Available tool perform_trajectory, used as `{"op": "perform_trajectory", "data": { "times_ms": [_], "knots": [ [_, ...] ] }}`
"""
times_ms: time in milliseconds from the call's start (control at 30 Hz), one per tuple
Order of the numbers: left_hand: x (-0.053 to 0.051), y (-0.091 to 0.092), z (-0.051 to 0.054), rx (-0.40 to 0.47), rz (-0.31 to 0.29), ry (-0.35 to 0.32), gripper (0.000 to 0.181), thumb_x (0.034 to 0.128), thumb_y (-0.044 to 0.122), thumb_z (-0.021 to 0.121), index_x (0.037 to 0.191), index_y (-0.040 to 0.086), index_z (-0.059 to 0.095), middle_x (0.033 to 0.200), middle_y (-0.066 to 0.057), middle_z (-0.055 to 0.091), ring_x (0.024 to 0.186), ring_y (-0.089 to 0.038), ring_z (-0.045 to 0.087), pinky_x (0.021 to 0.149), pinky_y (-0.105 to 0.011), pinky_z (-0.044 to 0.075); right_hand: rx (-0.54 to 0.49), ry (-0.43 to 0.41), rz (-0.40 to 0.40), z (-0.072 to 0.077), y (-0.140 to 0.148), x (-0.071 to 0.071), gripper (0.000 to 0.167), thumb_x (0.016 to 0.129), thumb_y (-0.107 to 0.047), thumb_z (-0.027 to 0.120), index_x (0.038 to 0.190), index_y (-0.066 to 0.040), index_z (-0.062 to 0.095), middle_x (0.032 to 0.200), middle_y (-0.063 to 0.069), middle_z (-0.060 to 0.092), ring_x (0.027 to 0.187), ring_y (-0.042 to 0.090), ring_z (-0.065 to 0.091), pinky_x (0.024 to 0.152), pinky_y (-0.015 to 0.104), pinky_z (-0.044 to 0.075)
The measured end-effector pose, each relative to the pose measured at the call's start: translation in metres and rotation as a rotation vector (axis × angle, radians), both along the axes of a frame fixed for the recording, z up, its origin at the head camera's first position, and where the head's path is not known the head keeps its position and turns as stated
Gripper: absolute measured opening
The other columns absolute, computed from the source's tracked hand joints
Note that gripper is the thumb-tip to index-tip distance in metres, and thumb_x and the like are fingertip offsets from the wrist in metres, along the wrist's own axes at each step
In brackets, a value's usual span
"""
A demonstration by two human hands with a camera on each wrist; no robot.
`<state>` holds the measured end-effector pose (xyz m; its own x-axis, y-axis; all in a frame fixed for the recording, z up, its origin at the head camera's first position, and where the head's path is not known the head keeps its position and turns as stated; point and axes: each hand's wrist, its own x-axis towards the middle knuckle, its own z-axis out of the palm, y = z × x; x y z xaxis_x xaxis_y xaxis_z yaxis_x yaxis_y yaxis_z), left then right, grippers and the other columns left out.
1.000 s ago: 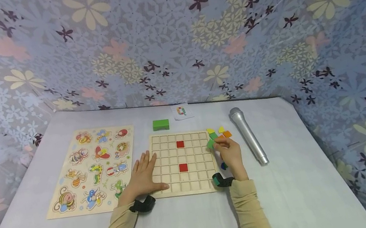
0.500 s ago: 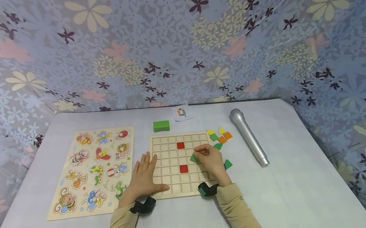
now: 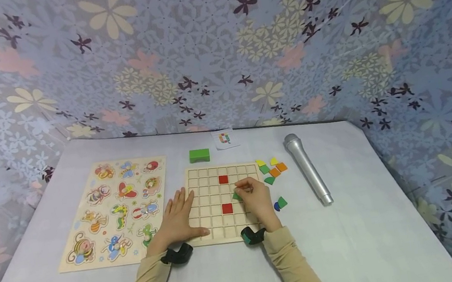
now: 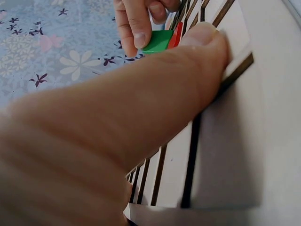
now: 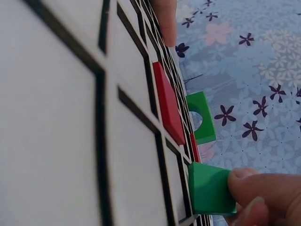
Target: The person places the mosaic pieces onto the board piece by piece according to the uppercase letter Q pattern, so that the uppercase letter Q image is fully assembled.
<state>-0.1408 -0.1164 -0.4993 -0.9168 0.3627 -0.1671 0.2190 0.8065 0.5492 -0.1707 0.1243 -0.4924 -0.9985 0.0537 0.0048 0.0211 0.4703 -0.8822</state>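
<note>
A wooden grid board [image 3: 218, 234] lies in the middle of the table, with two red square tiles, an upper one [image 3: 223, 179] and a lower one [image 3: 227, 208], set in its cells. My right hand [image 3: 258, 200] pinches a green tile [image 5: 211, 189] between thumb and fingers. It holds the tile just over the grid, right of the red tiles, tilted against the board in the right wrist view. Spread fingers of my left hand [image 3: 178, 219] rest on the board's left side. Its thumb [image 4: 188, 61] lies along the near edge.
Loose tiles lie right of the board: yellow [image 3: 274, 161], orange [image 3: 281, 167], green [image 3: 269, 180] and blue [image 3: 277, 207]. A silver microphone [image 3: 308, 170] lies further right. Behind are a green block [image 3: 199, 155] and a pattern card [image 3: 225, 138]. An insect puzzle [image 3: 116, 213] lies left.
My right hand has picked up a green tile from the loose ones at the right and carried it left over the board. My left hand has stayed in place.
</note>
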Motion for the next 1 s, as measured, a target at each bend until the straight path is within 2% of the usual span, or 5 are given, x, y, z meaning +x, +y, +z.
{"op": "perform_trajectory", "data": {
  "times_ms": [233, 533, 733, 800, 1000],
  "knots": [
    [0.001, 0.001, 0.002, 0.008, 0.004, 0.0, 0.115, 0.0734, 0.048, 0.079, 0.154, -0.002, 0.013, 0.161, -0.026, 0.0, 0.15, -0.042, -0.002, 0.121, -0.059, 0.001, 0.048, 0.023, 0.052, 0.0, -0.001, 0.001, 0.01, 0.089, -0.01, 0.069, 0.097, -0.008, 0.072, 0.093, 0.009, 0.073, 0.084, 0.019, 0.069, 0.071, 0.027, 0.053],
    [0.002, 0.001, 0.003, 0.002, 0.009, -0.005, 0.115, 0.0738, 0.047, 0.079, 0.154, -0.001, 0.012, 0.161, -0.026, -0.001, 0.15, -0.041, -0.003, 0.121, -0.058, 0.001, 0.018, 0.012, 0.073, -0.001, -0.001, 0.002, 0.013, 0.088, -0.005, 0.067, 0.1, -0.008, 0.073, 0.096, 0.009, 0.074, 0.089, 0.021, 0.07, 0.078, 0.031, 0.056],
    [0.002, 0.001, 0.005, 0.013, 0.013, -0.008, 0.115, 0.0734, 0.047, 0.079, 0.154, -0.001, 0.013, 0.161, -0.025, 0.0, 0.15, -0.041, -0.003, 0.121, -0.058, 0.0, 0.03, 0.004, 0.07, -0.001, 0.0, 0.001, 0.013, 0.09, -0.008, 0.066, 0.101, -0.009, 0.073, 0.099, 0.009, 0.074, 0.092, 0.021, 0.07, 0.08, 0.033, 0.056],
    [0.002, 0.001, 0.005, 0.013, 0.011, -0.006, 0.115, 0.0732, 0.048, 0.079, 0.154, -0.001, 0.013, 0.161, -0.025, 0.0, 0.15, -0.041, -0.002, 0.121, -0.058, 0.0, 0.038, -0.005, 0.064, 0.0, 0.001, 0.0, 0.013, 0.091, -0.011, 0.066, 0.101, -0.011, 0.073, 0.1, 0.007, 0.074, 0.09, 0.018, 0.069, 0.076, 0.029, 0.055],
    [0.002, 0.001, 0.002, 0.011, 0.012, -0.008, 0.116, 0.0734, 0.049, 0.079, 0.154, 0.0, 0.013, 0.161, -0.025, -0.002, 0.15, -0.041, -0.003, 0.121, -0.058, 0.0, -0.049, -0.067, 0.018, 0.006, 0.017, -0.008, 0.017, 0.095, -0.016, 0.062, 0.108, -0.01, 0.071, 0.107, 0.012, 0.072, 0.059, 0.01, 0.057, 0.052, 0.018, 0.044]
  ]
}}
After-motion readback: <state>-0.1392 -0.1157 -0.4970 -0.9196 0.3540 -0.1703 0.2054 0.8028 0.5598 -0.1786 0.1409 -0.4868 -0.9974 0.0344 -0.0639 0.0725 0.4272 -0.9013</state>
